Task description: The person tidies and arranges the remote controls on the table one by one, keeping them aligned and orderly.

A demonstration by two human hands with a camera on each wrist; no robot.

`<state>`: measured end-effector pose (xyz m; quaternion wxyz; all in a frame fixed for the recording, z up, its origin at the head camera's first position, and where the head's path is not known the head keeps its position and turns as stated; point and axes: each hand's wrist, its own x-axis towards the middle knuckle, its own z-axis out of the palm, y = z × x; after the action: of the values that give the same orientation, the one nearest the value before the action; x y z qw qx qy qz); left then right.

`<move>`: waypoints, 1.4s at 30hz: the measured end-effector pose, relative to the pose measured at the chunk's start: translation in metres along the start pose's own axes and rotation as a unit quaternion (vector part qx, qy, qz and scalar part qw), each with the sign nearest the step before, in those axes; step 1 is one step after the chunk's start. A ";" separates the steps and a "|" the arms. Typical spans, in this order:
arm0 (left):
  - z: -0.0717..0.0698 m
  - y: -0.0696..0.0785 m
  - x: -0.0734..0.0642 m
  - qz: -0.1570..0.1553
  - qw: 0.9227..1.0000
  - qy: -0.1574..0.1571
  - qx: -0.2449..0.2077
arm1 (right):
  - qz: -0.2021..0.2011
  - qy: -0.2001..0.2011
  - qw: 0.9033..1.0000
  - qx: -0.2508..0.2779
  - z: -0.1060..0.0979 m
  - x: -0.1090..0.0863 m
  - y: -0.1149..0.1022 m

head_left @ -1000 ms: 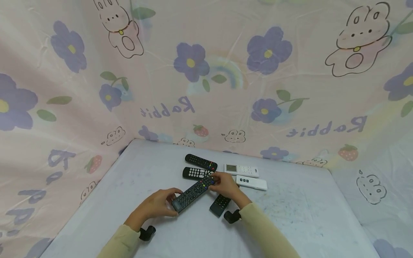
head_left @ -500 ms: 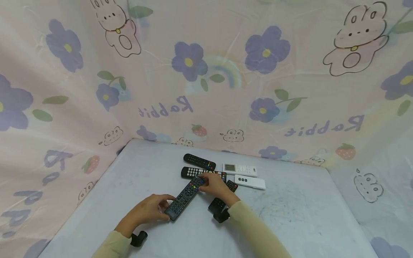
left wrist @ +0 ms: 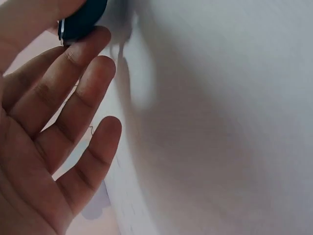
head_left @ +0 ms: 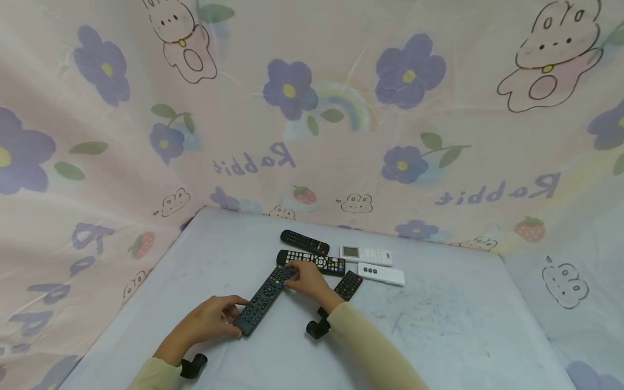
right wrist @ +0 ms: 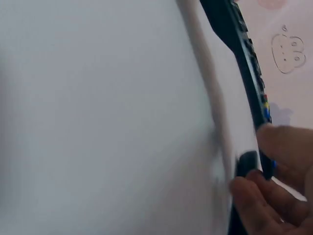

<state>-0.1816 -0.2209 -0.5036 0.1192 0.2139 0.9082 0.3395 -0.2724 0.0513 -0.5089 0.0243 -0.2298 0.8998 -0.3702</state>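
Observation:
A long black remote control (head_left: 263,300) slants across the middle of the table in the head view, one end in each hand. My left hand (head_left: 207,319) pinches its near end between thumb and index finger. In the left wrist view the other fingers of that hand (left wrist: 63,112) are spread beside the remote's dark end (left wrist: 85,19). My right hand (head_left: 309,281) pinches the far end, near the coloured buttons. From the right wrist view the remote (right wrist: 249,73) appears edge-on, raised over the white surface, with its shadow alongside.
Behind the hands lie a black remote (head_left: 304,242), another with white buttons (head_left: 312,261), a white remote with a screen (head_left: 365,254) and a slim white one (head_left: 382,273). A smaller black remote (head_left: 348,285) is partly hidden by the right arm. Patterned cloth surrounds the white table (head_left: 439,325).
Both hands have moved left and slightly toward the near side with the black remote, which has turned a little steeper. The other remotes have stayed in place, and more of them shows.

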 end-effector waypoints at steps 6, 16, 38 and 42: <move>-0.001 0.001 0.000 -0.012 1.000 -0.002 -0.005 | 0.010 0.039 0.999 0.027 0.014 0.003 -0.004; 0.002 0.005 0.000 -0.052 0.999 0.005 0.009 | 0.073 0.046 0.992 0.089 0.027 0.004 -0.011; 0.011 0.011 -0.003 -0.097 0.993 0.030 0.055 | 0.072 0.038 0.992 0.095 0.034 0.006 -0.009; 0.012 0.012 -0.003 -0.097 0.993 0.036 0.060 | 0.072 0.036 0.992 0.096 0.033 0.006 -0.011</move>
<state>-0.1709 -0.2072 -0.5042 0.1063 0.1190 0.9470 0.2787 -0.2665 0.0205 -0.5245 0.0401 -0.1475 0.8746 -0.4602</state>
